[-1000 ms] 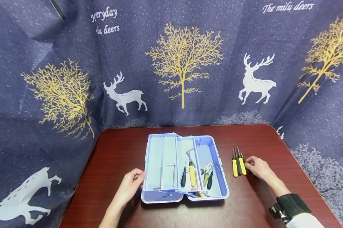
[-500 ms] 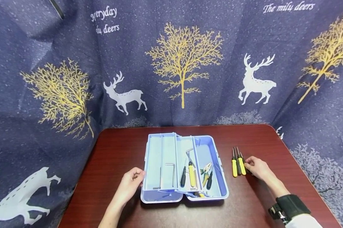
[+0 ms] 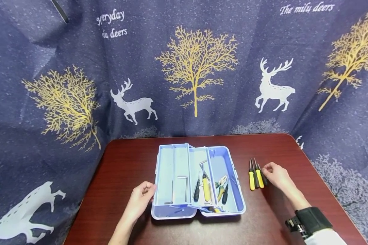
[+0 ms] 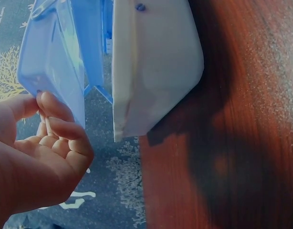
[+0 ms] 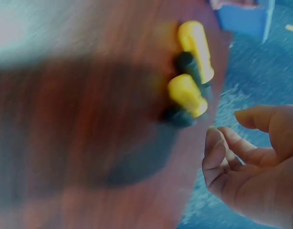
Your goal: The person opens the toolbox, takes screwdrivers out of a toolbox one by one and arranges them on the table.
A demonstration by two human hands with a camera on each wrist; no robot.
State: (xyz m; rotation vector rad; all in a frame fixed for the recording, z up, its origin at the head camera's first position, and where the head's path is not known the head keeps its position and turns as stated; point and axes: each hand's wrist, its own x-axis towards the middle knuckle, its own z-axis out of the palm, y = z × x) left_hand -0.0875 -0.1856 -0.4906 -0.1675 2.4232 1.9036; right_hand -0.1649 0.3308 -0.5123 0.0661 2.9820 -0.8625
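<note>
A light-blue toolbox (image 3: 243, 207) stands with its trays folded out. My left hand (image 3: 140, 194) pinches the near-left edge of its outer tray (image 4: 48, 62) between thumb and fingers. To the right of the box lies a row of several screwdrivers (image 3: 252, 180), with yellow and black handles side by side. Just right of that row is my right hand (image 3: 277, 175). In the right wrist view its thumb and fingers are apart with nothing between them, near the end black screwdriver (image 5: 179, 117).
Inside the toolbox are hex keys (image 3: 186, 190), a black screwdriver (image 3: 197, 193), a yellow-handled screwdriver (image 3: 206, 190) and pliers (image 3: 221, 193). All stands on a dark red table (image 3: 129, 156), with a patterned blue cloth (image 3: 214, 126) hanging behind it.
My right hand has lifted slightly away from the end screwdriver, towards the far side. The left hand and the toolbox stay as they were.
</note>
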